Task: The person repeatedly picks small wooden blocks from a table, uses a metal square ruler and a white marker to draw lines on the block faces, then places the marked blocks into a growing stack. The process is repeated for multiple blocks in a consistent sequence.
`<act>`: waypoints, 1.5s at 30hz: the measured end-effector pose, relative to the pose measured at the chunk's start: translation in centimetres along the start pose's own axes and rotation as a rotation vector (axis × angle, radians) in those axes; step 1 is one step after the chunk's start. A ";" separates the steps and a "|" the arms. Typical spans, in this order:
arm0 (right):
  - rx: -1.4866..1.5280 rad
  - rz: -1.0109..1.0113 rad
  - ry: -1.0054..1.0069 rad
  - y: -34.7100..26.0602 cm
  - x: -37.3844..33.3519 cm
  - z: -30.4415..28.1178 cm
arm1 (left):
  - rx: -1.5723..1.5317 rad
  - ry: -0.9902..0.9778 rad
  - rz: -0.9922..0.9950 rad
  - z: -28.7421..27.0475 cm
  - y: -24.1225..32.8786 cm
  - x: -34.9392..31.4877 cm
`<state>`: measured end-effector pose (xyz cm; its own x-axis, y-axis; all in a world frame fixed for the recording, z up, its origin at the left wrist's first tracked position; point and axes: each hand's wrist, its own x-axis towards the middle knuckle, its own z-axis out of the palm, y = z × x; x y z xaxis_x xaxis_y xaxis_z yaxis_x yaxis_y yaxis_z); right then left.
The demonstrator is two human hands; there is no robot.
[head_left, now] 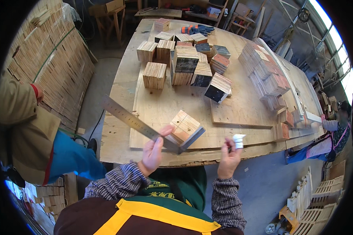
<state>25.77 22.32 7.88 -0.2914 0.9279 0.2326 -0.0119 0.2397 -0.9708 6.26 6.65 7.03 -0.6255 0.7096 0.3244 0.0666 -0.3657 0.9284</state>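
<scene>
My left hand grips a metal try square by its graduated blade, which points up and to the left. The square's darker arm lies along the near right side of a wooden block at the table's front; pencil-like lines show on the block's top. My left fingertips are at the block's left corner. Apart from the block, my right hand is closed in a pinch near the table edge. A small white piece, perhaps paper or tape, sticks out beside its fingertips.
Laminated wooden blocks stand grouped on the plywood table, with more stacked blocks on the right. Dark gloves with orange cuffs lie at the back. A person stands left, beside stacked wood; another stands far right.
</scene>
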 end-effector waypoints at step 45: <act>-0.404 -0.211 0.548 -2.0 8.7 -22.6 | -0.029 0.065 -0.586 -1.3 -2.0 -4.1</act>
<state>44.93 36.39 13.17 0.2023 0.8347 0.5121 0.3714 0.4185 -0.8288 7.64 3.66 3.62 -0.5981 0.7603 -0.2534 -0.3250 0.0589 0.9439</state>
